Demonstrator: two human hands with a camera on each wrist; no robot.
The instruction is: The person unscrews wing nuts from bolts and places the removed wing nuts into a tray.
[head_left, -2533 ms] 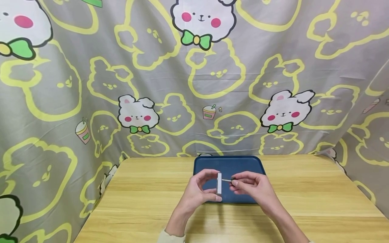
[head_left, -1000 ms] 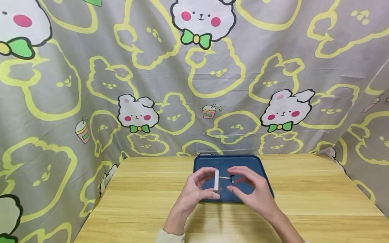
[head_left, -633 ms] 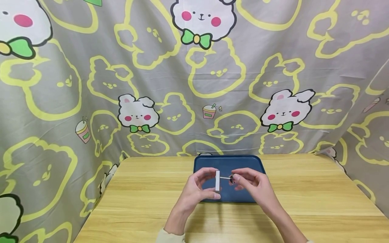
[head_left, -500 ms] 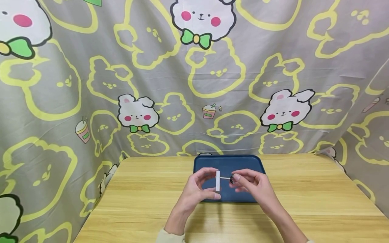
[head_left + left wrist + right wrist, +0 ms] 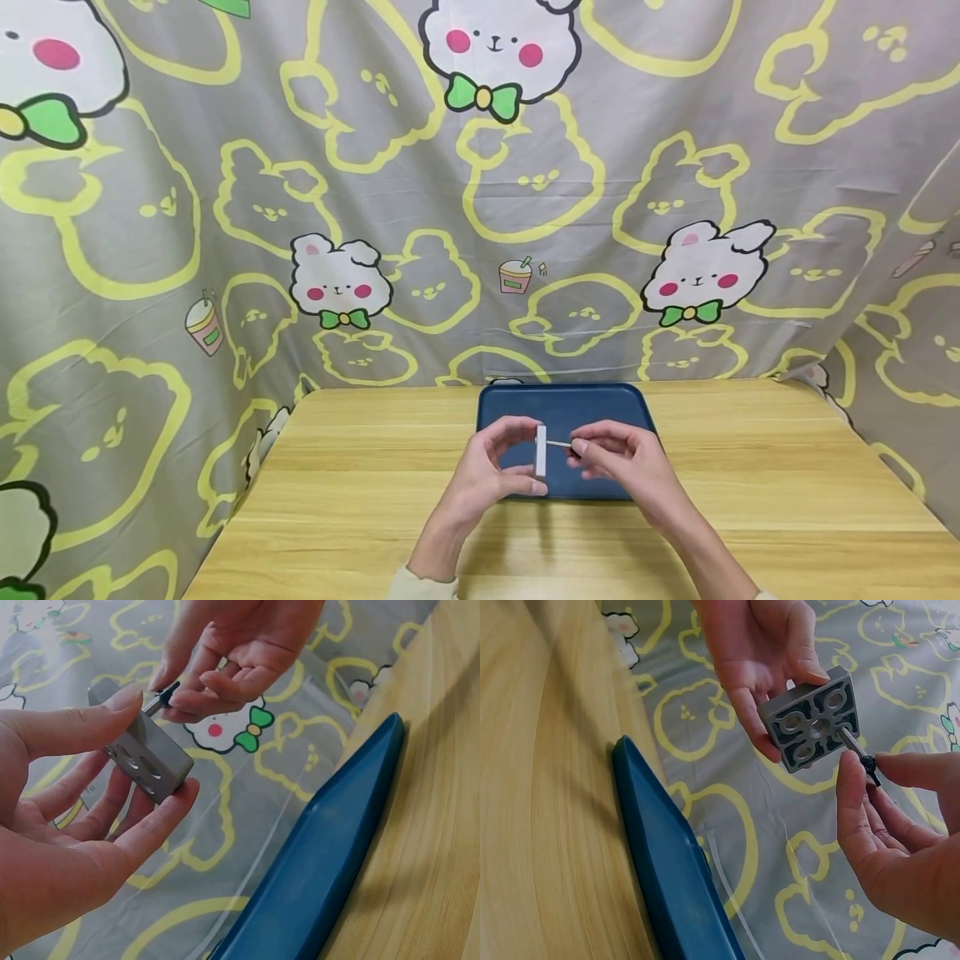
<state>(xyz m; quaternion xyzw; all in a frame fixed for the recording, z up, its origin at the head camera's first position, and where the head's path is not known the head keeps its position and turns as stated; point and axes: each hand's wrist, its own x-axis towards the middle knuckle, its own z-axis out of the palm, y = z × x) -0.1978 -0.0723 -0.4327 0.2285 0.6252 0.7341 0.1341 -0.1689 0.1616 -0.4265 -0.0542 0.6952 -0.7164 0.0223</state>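
Observation:
My left hand [image 5: 480, 467] holds a small square grey metal block [image 5: 789, 705] by its edges, thumb on one side and fingertips on the opposite one. Round recesses and ribs mark the block's face in the right wrist view. Near one of its corners a wing screw [image 5: 853, 746] with a silver shank and black winged head sticks out of a hole. My right hand [image 5: 630, 457] pinches that head between thumb and fingers, which partly cover it. Both hands are raised in front of the tray, block upright, screw roughly level in the head view.
A blue tray [image 5: 570, 404] lies on the wooden table [image 5: 360, 467] beneath and behind the hands. A grey curtain [image 5: 420, 200] with yellow outlines and white cartoon animals hangs around the table's back and sides.
One second ago my right fingers were spread apart around the screw's head; they have come together on it and the head has turned. The left hand keeps its grip, the block shifting slightly.

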